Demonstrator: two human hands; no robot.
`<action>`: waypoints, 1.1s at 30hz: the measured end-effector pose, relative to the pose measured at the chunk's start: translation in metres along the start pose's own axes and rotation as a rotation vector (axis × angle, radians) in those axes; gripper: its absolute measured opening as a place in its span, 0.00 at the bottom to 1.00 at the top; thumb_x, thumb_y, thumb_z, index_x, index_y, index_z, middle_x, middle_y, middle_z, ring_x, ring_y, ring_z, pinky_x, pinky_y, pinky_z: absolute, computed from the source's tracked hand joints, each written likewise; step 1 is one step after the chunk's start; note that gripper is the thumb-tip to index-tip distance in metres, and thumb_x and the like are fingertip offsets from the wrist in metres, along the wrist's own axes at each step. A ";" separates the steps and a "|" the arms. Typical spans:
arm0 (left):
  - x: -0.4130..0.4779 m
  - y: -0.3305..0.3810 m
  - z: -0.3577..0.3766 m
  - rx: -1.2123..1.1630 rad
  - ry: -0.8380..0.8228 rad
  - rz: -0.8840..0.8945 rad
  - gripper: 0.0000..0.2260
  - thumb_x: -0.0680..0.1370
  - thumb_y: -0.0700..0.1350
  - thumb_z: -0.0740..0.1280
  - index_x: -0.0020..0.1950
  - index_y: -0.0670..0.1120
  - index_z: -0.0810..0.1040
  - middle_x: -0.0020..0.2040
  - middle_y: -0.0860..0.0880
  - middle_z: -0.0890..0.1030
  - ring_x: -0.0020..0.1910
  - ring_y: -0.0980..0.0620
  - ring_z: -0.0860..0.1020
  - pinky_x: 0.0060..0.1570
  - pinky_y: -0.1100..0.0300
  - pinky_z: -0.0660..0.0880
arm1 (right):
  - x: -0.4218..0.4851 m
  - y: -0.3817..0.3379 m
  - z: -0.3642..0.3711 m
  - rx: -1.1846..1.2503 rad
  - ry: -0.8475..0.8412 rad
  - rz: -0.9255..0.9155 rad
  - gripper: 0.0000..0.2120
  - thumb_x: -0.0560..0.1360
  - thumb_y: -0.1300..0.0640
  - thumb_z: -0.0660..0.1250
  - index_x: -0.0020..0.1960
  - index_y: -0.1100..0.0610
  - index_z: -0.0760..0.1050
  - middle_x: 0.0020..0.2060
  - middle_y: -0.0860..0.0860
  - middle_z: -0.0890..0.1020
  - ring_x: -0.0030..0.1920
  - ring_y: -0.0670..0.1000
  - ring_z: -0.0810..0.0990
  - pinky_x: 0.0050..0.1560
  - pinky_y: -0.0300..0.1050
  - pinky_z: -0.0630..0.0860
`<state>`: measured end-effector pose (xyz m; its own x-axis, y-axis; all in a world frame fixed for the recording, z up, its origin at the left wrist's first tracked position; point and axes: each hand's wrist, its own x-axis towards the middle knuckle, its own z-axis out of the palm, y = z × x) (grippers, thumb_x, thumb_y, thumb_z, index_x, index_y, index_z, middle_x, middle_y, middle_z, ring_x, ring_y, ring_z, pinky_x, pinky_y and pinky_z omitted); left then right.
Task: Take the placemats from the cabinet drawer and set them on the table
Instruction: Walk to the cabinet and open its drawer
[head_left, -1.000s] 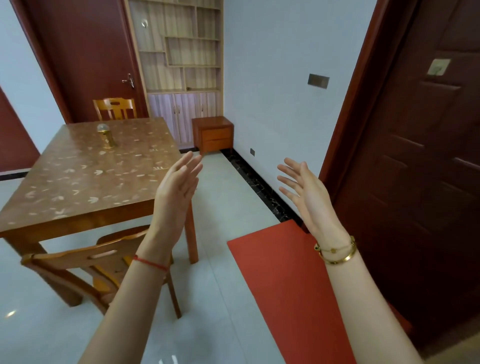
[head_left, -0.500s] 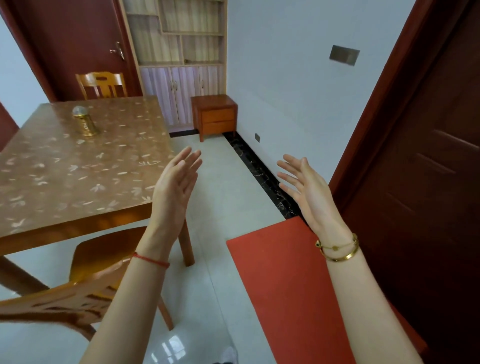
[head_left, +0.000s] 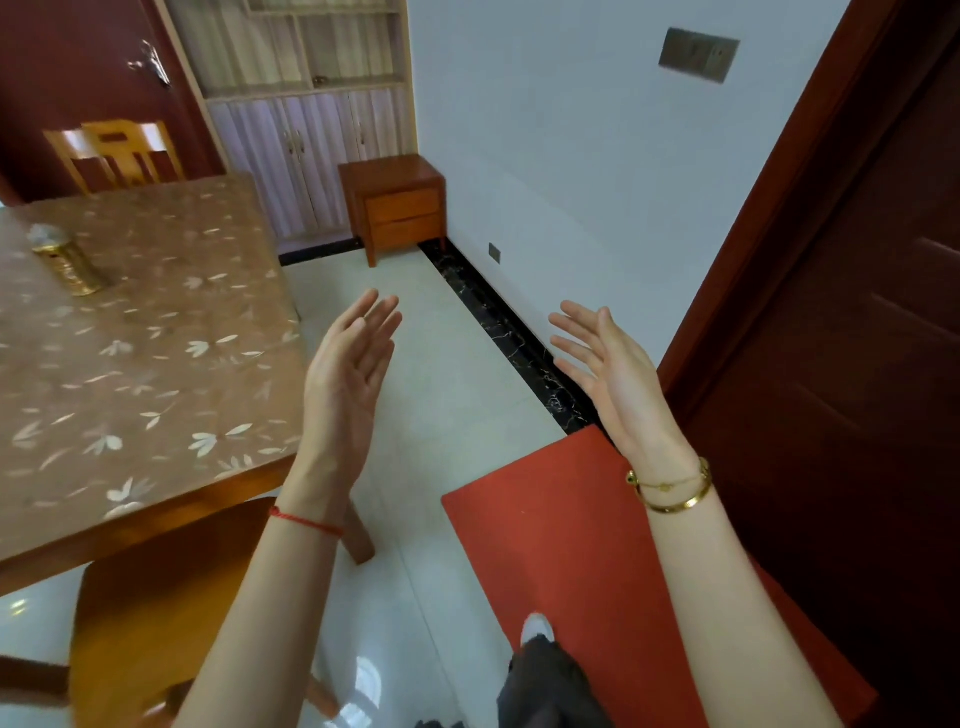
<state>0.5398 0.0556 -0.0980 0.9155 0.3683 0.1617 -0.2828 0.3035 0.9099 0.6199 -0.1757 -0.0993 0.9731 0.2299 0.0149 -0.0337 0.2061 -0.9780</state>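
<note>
Far left of the left hand's fingers we see the bench (head_left: 156, 364), a square wooden top under a glossy brown cover printed with pale leaves. On it, well left of those fingers, stands a ribbed gold canister (head_left: 70, 265) with a crumpled silvery top. A slatted wooden chair (head_left: 119, 153) sits beyond the bench's far edge, and a second chair (head_left: 156, 613), smooth and orange-brown, is tucked under its near edge, below the left wrist.

The left hand (head_left: 345, 384) is raised off the bench's corner, palm turned inward, its fingers (head_left: 376, 317) straight, close together and holding nothing. A thin red string (head_left: 306, 521) circles the wrist.

Beyond the fingertips, past pale glossy floor tiles (head_left: 447, 389), we find the small orange wood cabinet (head_left: 400, 208) against the wall, both drawers closed. The placemats are not in sight. Left of it stands a tall shelf unit (head_left: 311, 130) with pale striped doors.

A black marbled strip (head_left: 514, 343) runs along the wall between the two hands. Below them lies a flat red mat (head_left: 571, 561).

The right hand (head_left: 618, 379) faces the left, fingers spread, relaxed and empty, with gold bangles (head_left: 675, 488) at the wrist. Just right of it stands a dark panelled door (head_left: 841, 415).
</note>
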 end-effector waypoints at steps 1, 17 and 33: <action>0.012 -0.005 0.001 -0.006 0.004 -0.008 0.22 0.81 0.48 0.57 0.74 0.45 0.68 0.69 0.49 0.77 0.68 0.53 0.75 0.74 0.52 0.65 | 0.013 0.002 -0.003 0.003 -0.005 0.005 0.22 0.82 0.44 0.53 0.68 0.54 0.73 0.62 0.49 0.79 0.63 0.49 0.77 0.68 0.52 0.71; 0.245 -0.087 0.074 -0.007 0.173 0.036 0.18 0.83 0.43 0.55 0.73 0.44 0.70 0.68 0.48 0.78 0.68 0.52 0.76 0.73 0.52 0.65 | 0.297 -0.005 -0.063 -0.037 -0.164 0.050 0.23 0.82 0.45 0.53 0.69 0.56 0.72 0.62 0.50 0.80 0.63 0.49 0.77 0.68 0.52 0.71; 0.466 -0.154 0.077 0.020 0.283 0.009 0.18 0.83 0.46 0.56 0.72 0.46 0.70 0.68 0.49 0.78 0.68 0.52 0.76 0.73 0.52 0.65 | 0.544 0.034 -0.051 -0.070 -0.244 0.145 0.22 0.82 0.46 0.53 0.69 0.56 0.72 0.62 0.50 0.80 0.63 0.49 0.77 0.68 0.52 0.71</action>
<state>1.0318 0.1124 -0.1332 0.7962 0.6021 0.0593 -0.2821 0.2828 0.9168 1.1597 -0.0926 -0.1348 0.8755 0.4758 -0.0846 -0.1442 0.0901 -0.9854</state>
